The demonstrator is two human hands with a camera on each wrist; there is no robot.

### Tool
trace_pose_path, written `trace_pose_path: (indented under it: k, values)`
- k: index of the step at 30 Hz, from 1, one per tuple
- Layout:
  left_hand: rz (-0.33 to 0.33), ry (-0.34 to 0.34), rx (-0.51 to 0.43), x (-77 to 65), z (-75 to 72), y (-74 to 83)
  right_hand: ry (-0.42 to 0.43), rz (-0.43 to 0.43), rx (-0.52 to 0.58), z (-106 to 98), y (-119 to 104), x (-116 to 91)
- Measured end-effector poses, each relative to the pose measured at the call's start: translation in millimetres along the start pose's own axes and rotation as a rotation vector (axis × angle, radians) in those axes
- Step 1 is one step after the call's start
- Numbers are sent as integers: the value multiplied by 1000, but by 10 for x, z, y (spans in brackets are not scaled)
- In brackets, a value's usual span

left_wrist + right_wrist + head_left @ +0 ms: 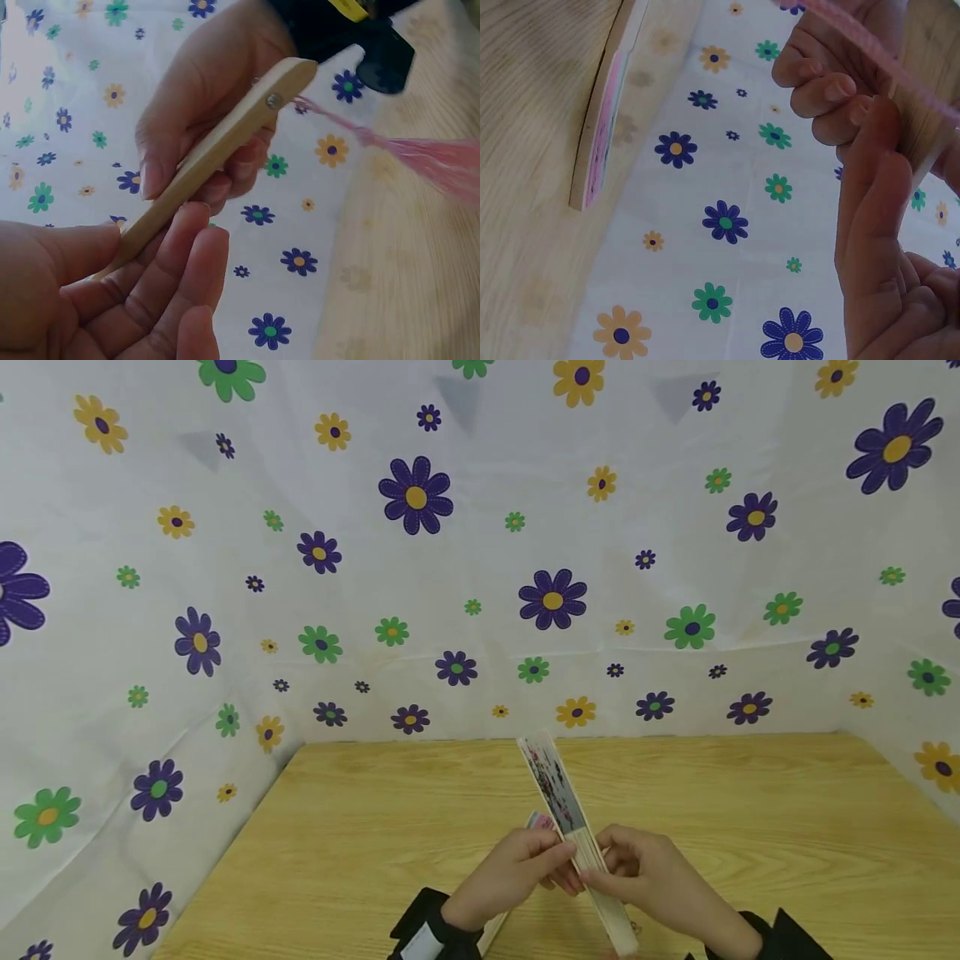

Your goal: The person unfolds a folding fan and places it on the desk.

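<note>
A folded hand fan (558,789) is held up in front of me, its pale wooden ribs below and a printed grey, flowered leaf above. My left hand (517,864) pinches it between thumb and fingers from the left side. Lower on the ribs, my right hand (648,877) grips it from the right. In the left wrist view the fan's pivot end (274,100) shows a metal rivet, and a pink tassel (435,161) hangs from there. A second folded fan (604,135), with a pink and blue leaf edge, lies on the table, partly behind my left hand in the head view.
The wooden table (360,827) stretches out under my hands. A white cloth with printed flowers (480,552) hangs along its back and both sides.
</note>
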State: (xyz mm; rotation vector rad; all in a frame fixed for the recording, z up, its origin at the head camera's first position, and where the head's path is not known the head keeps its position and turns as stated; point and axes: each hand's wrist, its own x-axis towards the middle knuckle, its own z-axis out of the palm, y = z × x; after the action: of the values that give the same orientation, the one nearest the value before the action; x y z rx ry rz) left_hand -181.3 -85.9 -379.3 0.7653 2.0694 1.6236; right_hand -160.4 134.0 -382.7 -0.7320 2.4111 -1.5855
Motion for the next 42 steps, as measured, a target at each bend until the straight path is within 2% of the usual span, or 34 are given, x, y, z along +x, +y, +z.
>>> trace_pose_path:
  k: [6, 11, 18, 24, 31, 39, 42]
  values:
    - [-31, 22, -5, 6, 52, -15, -37, 99, 98, -19, 16, 24]
    - [-38, 47, 11, 3, 56, 17, -17, 131, 105, -15, 7, 29]
    - [-28, 44, 41, 0, 57, 19, 92, 154, -16, 25, -6, 10]
    - [-48, 44, 27, 7, 71, 20, 118, 168, -56, 39, -17, 7]
    - [-63, 46, 37, -2, 51, 43, 187, 153, -171, 66, -31, 19]
    - [-72, 31, 13, -1, 55, 46, 198, 164, -202, 63, -33, 15]
    - [-84, 37, 23, -1, 43, 43, 245, 173, -266, 75, -43, 13]
